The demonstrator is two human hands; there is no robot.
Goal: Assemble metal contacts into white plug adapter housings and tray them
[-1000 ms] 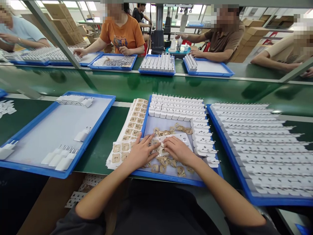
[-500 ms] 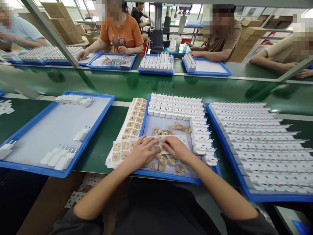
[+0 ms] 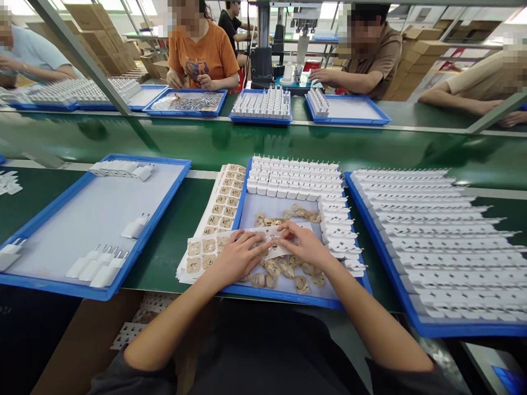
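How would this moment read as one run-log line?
left hand: spread on white sheet | right hand: fingertips at same sheet | middle tray: loose tan pieces, white plugs along far and right sides

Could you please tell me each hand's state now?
Left hand: open, over the white, beige-patterned rectangular sheet.
Right hand: fingers bent at that sheet; grip cannot be told.

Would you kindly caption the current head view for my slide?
Left hand and right hand on a white sheet partly over a tray of plugs.
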